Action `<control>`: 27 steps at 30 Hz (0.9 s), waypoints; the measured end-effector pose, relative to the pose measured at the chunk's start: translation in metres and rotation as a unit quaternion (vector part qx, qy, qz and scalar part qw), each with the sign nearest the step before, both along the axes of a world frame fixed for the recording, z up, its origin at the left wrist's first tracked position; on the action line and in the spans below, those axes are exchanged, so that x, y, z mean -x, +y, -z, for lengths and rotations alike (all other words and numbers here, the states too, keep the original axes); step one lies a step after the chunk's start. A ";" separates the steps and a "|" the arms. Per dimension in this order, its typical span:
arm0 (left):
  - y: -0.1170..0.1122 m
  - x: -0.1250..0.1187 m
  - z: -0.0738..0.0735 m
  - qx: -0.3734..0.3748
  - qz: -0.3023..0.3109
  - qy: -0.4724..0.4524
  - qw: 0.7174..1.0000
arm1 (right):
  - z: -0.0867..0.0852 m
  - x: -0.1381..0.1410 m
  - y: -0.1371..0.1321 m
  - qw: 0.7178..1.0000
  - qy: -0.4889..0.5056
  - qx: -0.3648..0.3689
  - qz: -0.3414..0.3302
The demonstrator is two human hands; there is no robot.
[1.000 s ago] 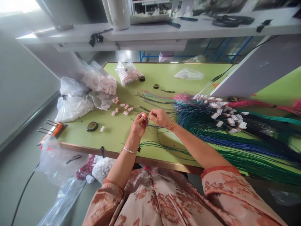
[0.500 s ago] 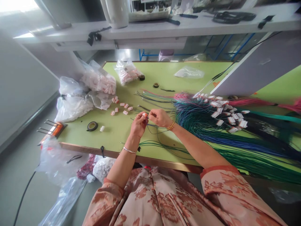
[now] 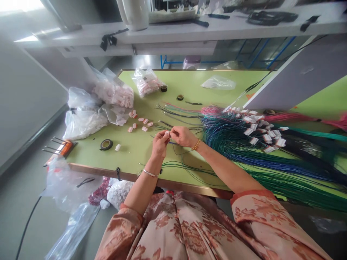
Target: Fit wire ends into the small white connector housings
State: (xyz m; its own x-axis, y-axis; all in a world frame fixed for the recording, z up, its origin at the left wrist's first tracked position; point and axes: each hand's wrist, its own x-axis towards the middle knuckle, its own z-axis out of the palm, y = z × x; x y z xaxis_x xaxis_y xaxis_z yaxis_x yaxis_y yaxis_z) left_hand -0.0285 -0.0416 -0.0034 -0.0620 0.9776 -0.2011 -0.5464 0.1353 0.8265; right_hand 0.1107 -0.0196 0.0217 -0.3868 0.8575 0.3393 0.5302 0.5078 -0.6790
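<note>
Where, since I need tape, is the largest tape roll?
Head view: tape roll on the green table, beside a white connector, left of the left hand.

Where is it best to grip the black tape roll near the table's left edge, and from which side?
Grip the tape roll across its outer rim, coming from straight above: it lies flat on the table, hole upward, with only a small white connector close beside it.

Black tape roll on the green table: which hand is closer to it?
Left. The left hand pinches a white connector a little right of the tape roll; the right hand is farther right, beyond it.
</note>
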 end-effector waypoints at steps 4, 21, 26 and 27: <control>0.004 0.002 0.001 0.011 -0.011 -0.019 1.000 | 0.000 -0.001 0.002 1.000 -0.005 -0.001 -0.009; 0.001 0.002 -0.004 0.022 -0.034 0.009 0.999 | -0.007 -0.010 0.079 0.995 -0.046 0.045 0.076; -0.003 0.003 -0.005 0.028 -0.010 0.007 1.000 | 0.005 -0.019 0.140 0.956 -0.191 0.098 0.201; -0.003 0.003 -0.005 0.029 -0.010 0.007 1.000 | 0.009 -0.019 0.146 0.949 -0.214 0.110 0.207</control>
State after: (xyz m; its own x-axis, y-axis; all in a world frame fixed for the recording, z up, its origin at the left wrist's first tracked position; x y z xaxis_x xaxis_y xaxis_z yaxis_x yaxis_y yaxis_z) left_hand -0.0316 -0.0450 0.0018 -0.0840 0.9631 -0.2556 -0.5379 0.1721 0.8253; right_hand 0.1301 0.1263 0.0125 -0.0644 0.9977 0.0231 0.9036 0.0681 -0.4228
